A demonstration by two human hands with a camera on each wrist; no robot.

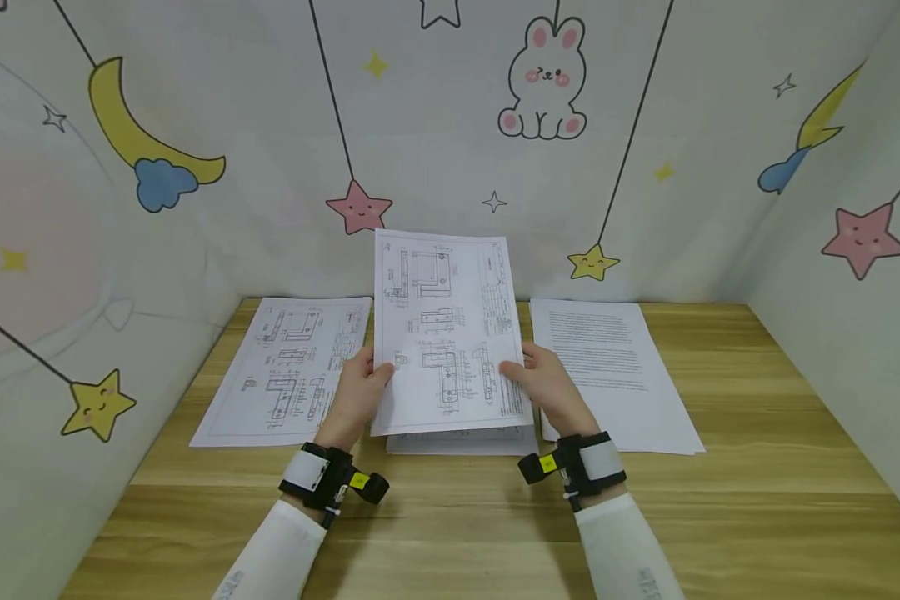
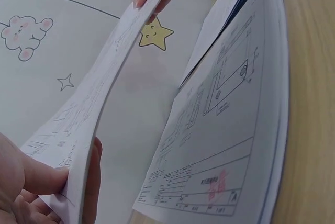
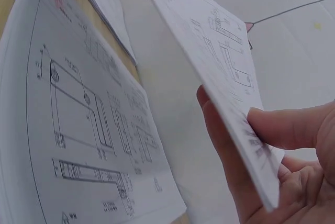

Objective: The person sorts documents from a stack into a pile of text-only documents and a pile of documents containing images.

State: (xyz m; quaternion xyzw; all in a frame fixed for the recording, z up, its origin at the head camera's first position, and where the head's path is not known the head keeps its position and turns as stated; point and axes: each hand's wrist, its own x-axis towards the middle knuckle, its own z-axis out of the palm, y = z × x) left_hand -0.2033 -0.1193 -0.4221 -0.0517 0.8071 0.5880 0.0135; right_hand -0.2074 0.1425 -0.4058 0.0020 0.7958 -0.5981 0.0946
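Observation:
A thin stack of paper sheets [image 1: 450, 325], printed with technical drawings, is held up off the table between both hands. My left hand [image 1: 360, 387] pinches its left edge, thumb on the printed face and fingers behind. On the opposite edge my right hand [image 1: 551, 383] grips the same way, thumb in front, as the right wrist view also shows. Below the raised sheets lies another stack of drawings [image 2: 220, 109], mostly hidden in the head view; a red stamp mark [image 2: 217, 185] shows on its top sheet.
To the left lies a pile of similar drawings [image 1: 285, 375]. A pile of text pages [image 1: 607, 375] lies to the right, its sheets slightly uneven. The wooden table [image 1: 450, 525] meets a cartoon-printed cloth wall [image 1: 450, 117] at the back and sides.

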